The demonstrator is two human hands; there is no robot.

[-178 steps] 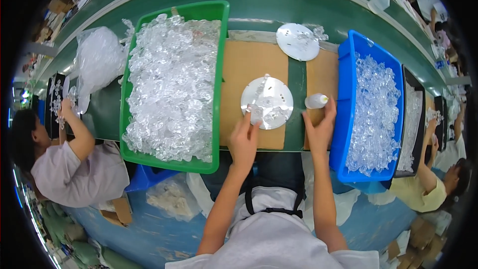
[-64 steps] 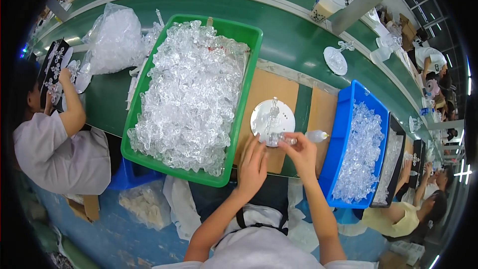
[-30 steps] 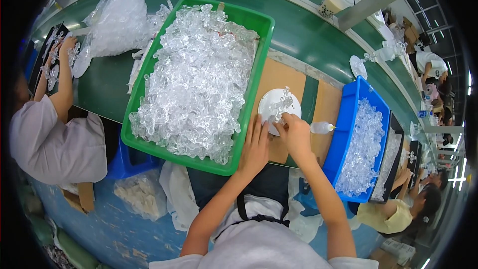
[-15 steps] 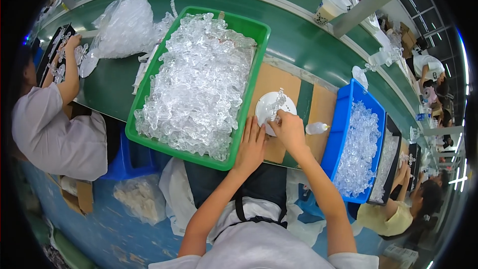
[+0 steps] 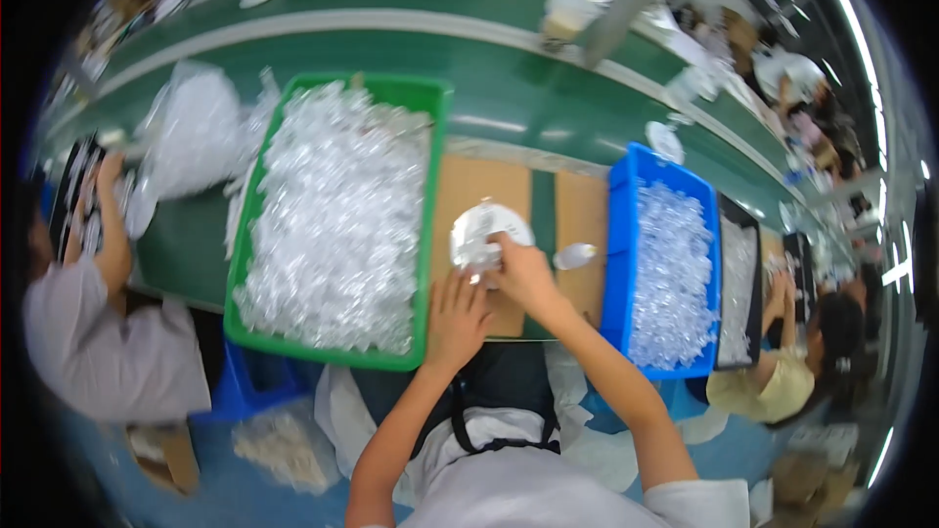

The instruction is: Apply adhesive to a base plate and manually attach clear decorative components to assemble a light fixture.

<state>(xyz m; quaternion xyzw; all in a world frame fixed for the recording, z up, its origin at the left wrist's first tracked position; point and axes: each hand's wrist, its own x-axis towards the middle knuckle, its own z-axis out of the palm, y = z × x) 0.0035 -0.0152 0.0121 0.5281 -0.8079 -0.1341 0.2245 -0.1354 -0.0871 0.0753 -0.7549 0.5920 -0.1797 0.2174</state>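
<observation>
A round white disc with small holes lies on brown cardboard in front of me. My right hand is closed in a pinch on a clear plastic piece over the disc's near part. The piece is blurred, so its exact shape is unclear. My left hand is open, its fingers stretched forward at the disc's near edge, between the disc and the green bin. A small translucent bottle lies on its side to the right of my right hand.
Clear plastic pieces heap the green bin on my left; more fill the blue bin on my right. A stuffed clear bag sits far left. Co-workers sit on the left and right.
The whole view has shifted and blurred, so the bins and disc appear further left. My right hand still pinches the clear piece; my left hand stays spread beside the disc.
</observation>
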